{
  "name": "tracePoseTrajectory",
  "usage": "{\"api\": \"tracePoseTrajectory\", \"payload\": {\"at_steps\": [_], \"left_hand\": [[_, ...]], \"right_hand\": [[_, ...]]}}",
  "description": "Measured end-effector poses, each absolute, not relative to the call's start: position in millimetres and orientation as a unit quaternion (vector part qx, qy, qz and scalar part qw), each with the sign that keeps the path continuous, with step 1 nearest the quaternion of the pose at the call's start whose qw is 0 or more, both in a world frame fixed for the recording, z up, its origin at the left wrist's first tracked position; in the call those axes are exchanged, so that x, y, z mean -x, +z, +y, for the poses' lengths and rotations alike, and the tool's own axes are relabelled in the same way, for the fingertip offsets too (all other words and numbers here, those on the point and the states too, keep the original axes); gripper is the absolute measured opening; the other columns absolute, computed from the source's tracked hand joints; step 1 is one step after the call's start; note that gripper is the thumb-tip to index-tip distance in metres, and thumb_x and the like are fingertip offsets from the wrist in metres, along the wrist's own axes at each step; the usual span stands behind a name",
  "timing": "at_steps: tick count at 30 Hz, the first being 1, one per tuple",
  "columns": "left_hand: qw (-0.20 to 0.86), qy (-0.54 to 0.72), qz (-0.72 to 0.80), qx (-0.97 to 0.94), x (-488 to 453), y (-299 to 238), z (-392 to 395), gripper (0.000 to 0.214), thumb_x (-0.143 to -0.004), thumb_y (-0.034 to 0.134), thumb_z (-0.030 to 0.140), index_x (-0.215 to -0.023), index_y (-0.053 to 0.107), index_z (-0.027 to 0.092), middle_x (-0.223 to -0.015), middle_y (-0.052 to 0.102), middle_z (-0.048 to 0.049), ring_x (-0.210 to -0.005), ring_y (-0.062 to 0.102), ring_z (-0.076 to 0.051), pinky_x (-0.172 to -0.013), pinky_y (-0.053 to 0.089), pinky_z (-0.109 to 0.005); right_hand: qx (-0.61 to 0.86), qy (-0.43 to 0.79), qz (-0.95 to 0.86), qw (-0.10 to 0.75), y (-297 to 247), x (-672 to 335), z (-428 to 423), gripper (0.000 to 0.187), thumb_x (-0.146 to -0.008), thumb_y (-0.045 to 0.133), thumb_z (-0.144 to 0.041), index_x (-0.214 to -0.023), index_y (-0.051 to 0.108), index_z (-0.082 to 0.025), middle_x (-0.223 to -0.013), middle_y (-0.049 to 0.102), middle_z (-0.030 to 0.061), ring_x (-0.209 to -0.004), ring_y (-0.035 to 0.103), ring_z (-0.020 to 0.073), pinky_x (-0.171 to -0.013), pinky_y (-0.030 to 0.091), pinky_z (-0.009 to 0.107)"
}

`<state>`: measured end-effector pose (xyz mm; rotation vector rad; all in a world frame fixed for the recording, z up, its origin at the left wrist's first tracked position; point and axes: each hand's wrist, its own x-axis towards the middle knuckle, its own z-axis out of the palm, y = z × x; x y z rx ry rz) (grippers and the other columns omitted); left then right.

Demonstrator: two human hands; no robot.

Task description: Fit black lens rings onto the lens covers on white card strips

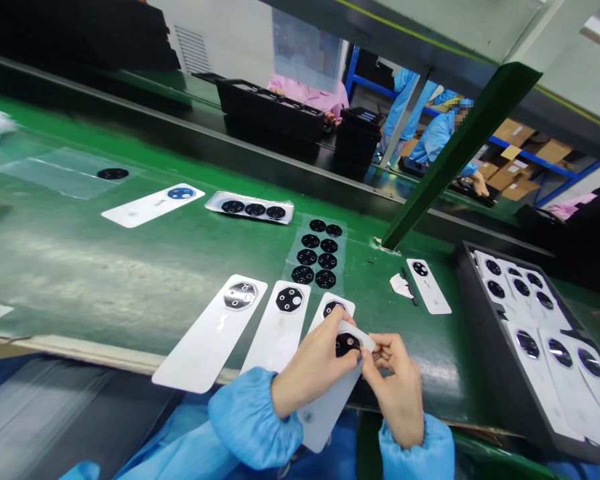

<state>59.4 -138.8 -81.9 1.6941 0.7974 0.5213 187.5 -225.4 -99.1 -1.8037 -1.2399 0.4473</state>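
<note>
My left hand (316, 365) grips a white phone back cover (325, 407) near its black round camera ring (347, 344), holding it above the bench edge. My right hand (394, 379) is closed in a pinch at the cover's top edge beside the ring; what it pinches is too small to make out. Three more white covers (211, 332) lie side by side on the green bench (105, 260) just ahead of my hands. A clear sheet of several black round lenses (316, 256) lies beyond them.
A black tray (467, 293) at right holds several white covers. A single cover (429, 285) and a black tool lie near a green post (450, 153). Another cover (153, 205), a lens strip (250, 208) and clear film (65, 172) sit farther left. Other workers stand behind.
</note>
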Motion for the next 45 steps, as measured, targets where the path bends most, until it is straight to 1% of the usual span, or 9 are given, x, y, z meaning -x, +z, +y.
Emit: {"api": "tracePoseTrajectory", "payload": {"at_steps": [5,9,13,19,28,35,38,41,45], "left_hand": [[0.562,0.222,0.346,-0.718,-60.1,-81.0,-140.9,0.021,-0.071,0.05,0.019,-0.089,0.039,0.022,-0.074,0.051,0.0044,-0.069,0.05,-0.015,-0.063,0.037,-0.026],[0.558,0.217,0.351,-0.72,-60.5,-81.5,-141.1,0.02,-0.07,0.05,0.018,-0.086,0.04,0.022,-0.074,0.051,0.0046,-0.069,0.05,-0.015,-0.063,0.037,-0.026],[0.562,0.217,0.349,-0.718,-60.9,-81.0,-139.3,0.02,-0.069,0.05,0.018,-0.086,0.04,0.022,-0.073,0.05,0.0047,-0.068,0.049,-0.015,-0.062,0.036,-0.026],[0.564,0.207,0.347,-0.72,-60.7,-81.4,-138.3,0.022,-0.068,0.05,0.017,-0.088,0.039,0.022,-0.072,0.051,0.0046,-0.067,0.049,-0.015,-0.061,0.036,-0.026],[0.547,0.215,0.352,-0.729,-61.3,-83.0,-142.1,0.02,-0.069,0.048,0.016,-0.086,0.04,0.022,-0.074,0.051,0.004,-0.068,0.051,-0.016,-0.062,0.038,-0.026],[0.538,0.218,0.356,-0.733,-63.3,-84.6,-142.0,0.021,-0.068,0.048,0.014,-0.086,0.041,0.022,-0.074,0.051,0.0039,-0.068,0.052,-0.016,-0.062,0.038,-0.026],[0.537,0.217,0.354,-0.734,-63.6,-84.1,-142.4,0.021,-0.068,0.047,0.015,-0.086,0.041,0.022,-0.074,0.052,0.0041,-0.068,0.052,-0.016,-0.062,0.038,-0.026],[0.538,0.213,0.354,-0.735,-63.4,-82.5,-142.7,0.022,-0.068,0.047,0.014,-0.087,0.04,0.022,-0.075,0.052,0.0039,-0.068,0.052,-0.016,-0.062,0.038,-0.026],[0.55,0.207,0.34,-0.735,-62.3,-80.0,-141.1,0.019,-0.07,0.046,0.016,-0.087,0.04,0.022,-0.078,0.051,0.0027,-0.071,0.052,-0.016,-0.065,0.039,-0.026]], "right_hand": [[0.728,0.171,-0.498,0.439,-96.6,-184.8,-226.1,0.012,-0.079,0.054,-0.029,-0.087,0.054,-0.02,-0.07,0.068,0.0015,-0.056,0.064,0.0127,-0.052,0.053,0.021],[0.726,0.188,-0.49,0.445,-98.8,-184.6,-225.8,0.012,-0.08,0.054,-0.028,-0.088,0.054,-0.019,-0.073,0.068,0.0023,-0.058,0.065,0.013,-0.054,0.053,0.021],[0.719,0.228,-0.467,0.462,-99.6,-186.1,-226.4,0.014,-0.079,0.056,-0.03,-0.088,0.055,-0.019,-0.076,0.069,0.0038,-0.062,0.066,0.0148,-0.054,0.053,0.023],[0.697,0.315,-0.442,0.469,-96.1,-186.7,-228.2,0.018,-0.081,0.056,-0.032,-0.093,0.052,-0.019,-0.08,0.069,0.0052,-0.063,0.065,0.0152,-0.054,0.054,0.024],[0.727,0.257,-0.448,0.452,-97.7,-182.2,-226.0,0.013,-0.078,0.055,-0.029,-0.087,0.05,-0.02,-0.074,0.065,0.0021,-0.068,0.066,0.0159,-0.054,0.052,0.023],[0.744,0.21,-0.459,0.437,-97.9,-179.3,-226.2,0.012,-0.077,0.053,-0.027,-0.086,0.05,-0.02,-0.072,0.065,0.0017,-0.06,0.065,0.0147,-0.052,0.051,0.023],[0.747,0.204,-0.461,0.434,-98.8,-179.2,-226.9,0.011,-0.077,0.053,-0.026,-0.086,0.05,-0.02,-0.07,0.065,0.0013,-0.058,0.065,0.0143,-0.051,0.051,0.023],[0.745,0.204,-0.458,0.441,-99.2,-179.7,-228.0,0.011,-0.077,0.054,-0.025,-0.086,0.051,-0.019,-0.071,0.066,0.002,-0.061,0.066,0.0151,-0.05,0.05,0.022],[0.74,0.229,-0.448,0.447,-97.7,-181.7,-229.7,0.013,-0.079,0.054,-0.028,-0.089,0.051,-0.019,-0.075,0.067,0.003,-0.063,0.065,0.0151,-0.05,0.051,0.022]]}}
